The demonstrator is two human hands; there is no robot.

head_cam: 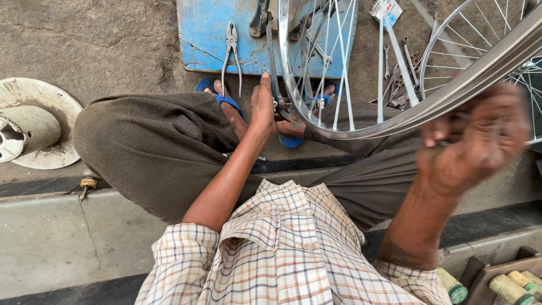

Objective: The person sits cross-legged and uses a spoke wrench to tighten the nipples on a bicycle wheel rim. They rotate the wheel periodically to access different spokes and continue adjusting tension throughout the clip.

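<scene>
Far left of the grip lies a white round metal base (34, 121); nearer, steel pliers (231, 53) rest on a blue painted wooden board (212, 36). The left hand (263, 107) is closed at the hub of the shiny spoked bicycle wheel (339, 121), steadying its centre. The right hand (471, 138), blurred, seems to pinch the rim from above. Spokes are laced in; truing appears unfinished. Beyond the wheel, loose spanners (395, 85) lie on the ground.

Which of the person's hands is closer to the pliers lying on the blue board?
The left. The left hand is at the wheel's hub, just right of the pliers and not touching them. The right hand, blurred, grips the wheel rim far off to the right.
</scene>
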